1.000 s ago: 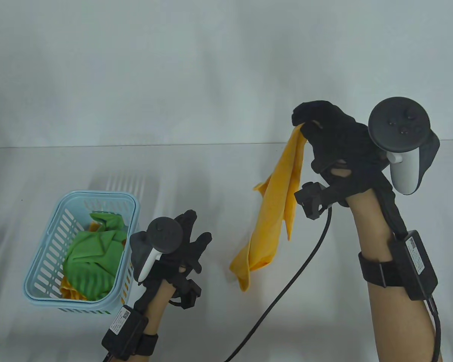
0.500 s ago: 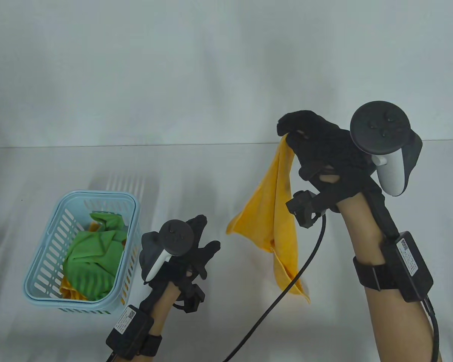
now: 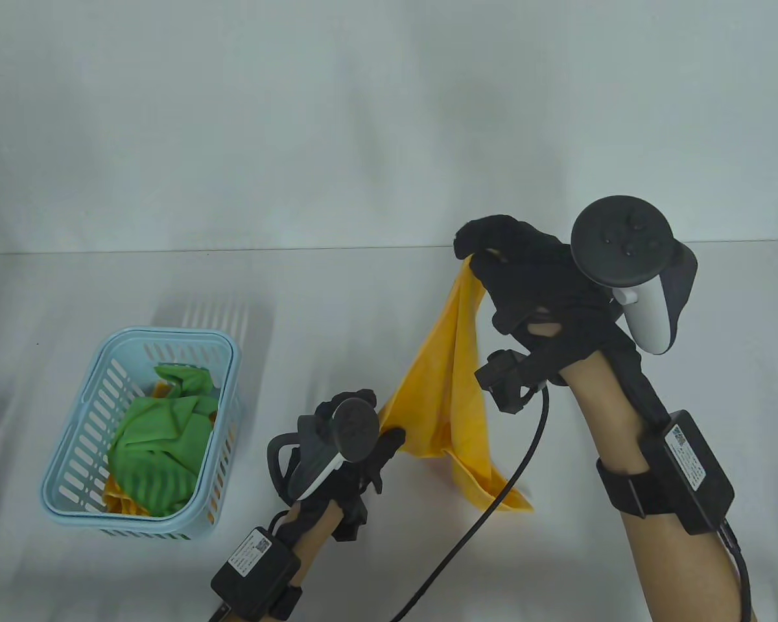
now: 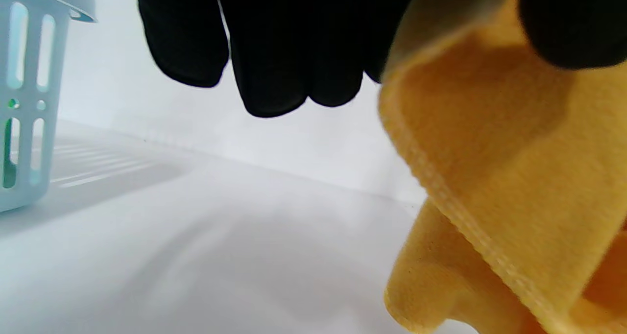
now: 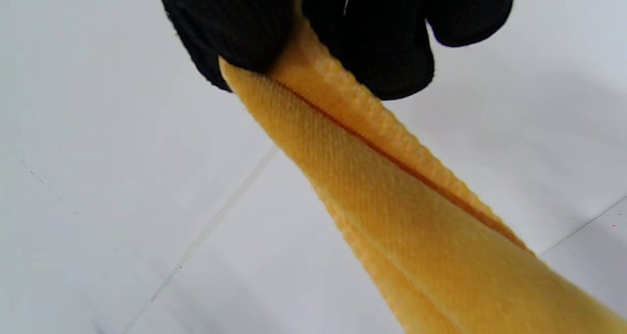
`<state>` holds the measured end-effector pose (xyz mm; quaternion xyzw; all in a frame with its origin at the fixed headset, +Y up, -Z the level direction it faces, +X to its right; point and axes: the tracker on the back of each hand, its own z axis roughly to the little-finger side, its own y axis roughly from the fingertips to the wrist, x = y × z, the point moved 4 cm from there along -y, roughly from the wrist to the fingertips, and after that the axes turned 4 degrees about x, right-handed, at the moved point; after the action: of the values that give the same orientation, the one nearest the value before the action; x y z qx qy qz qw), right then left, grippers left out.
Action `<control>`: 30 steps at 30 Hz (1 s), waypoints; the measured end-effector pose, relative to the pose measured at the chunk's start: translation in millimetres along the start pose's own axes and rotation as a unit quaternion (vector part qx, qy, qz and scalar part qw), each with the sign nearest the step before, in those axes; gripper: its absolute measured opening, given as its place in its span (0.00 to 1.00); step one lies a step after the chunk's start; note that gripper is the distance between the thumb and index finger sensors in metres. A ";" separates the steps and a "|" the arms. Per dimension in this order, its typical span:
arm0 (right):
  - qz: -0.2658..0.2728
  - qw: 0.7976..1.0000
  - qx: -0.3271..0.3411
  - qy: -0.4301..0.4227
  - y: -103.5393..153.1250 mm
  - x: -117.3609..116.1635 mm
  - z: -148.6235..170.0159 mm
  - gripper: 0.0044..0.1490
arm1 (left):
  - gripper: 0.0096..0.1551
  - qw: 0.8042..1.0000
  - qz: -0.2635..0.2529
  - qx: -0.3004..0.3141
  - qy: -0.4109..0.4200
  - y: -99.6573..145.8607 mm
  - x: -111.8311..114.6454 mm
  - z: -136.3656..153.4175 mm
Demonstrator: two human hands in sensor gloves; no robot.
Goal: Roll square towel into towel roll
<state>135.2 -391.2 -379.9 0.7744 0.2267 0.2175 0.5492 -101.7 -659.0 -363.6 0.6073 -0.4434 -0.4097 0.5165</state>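
Towel (image 3: 450,382) hangs — right hand (image 3: 525,272) pinches its top corner, left hand (image 3: 356,434) grips its lower-left corner.

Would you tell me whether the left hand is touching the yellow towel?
Touching: in the left wrist view, the left hand's thumb presses on the yellow towel.

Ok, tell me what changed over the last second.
The right hand, pinching the yellow towel by a corner, lowered and shifted left. The left hand moved right and took a grip on the towel's hanging left corner, so the cloth now spreads between both hands. The blue basket with the green cloth stayed put.
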 end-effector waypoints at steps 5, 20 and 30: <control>0.007 1.000 -0.006 0.004 -0.2 3.3 2.6 0.21 | 0.25 1.000 0.003 -0.010 0.016 -3.8 0.1 8.9; 0.105 0.989 -0.074 0.076 2.1 60.6 64.6 0.21 | 0.23 0.982 -0.047 -0.064 0.170 -5.7 -56.5 56.1; 0.124 0.979 -0.124 0.101 10.8 87.4 122.6 0.21 | 0.22 0.972 -0.082 -0.052 0.213 -15.1 -139.8 64.5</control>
<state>278.4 -435.1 -399.0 0.6965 0.1549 0.3871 0.5841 -199.5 -540.5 -381.5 0.6872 -0.2505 -0.3343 0.5943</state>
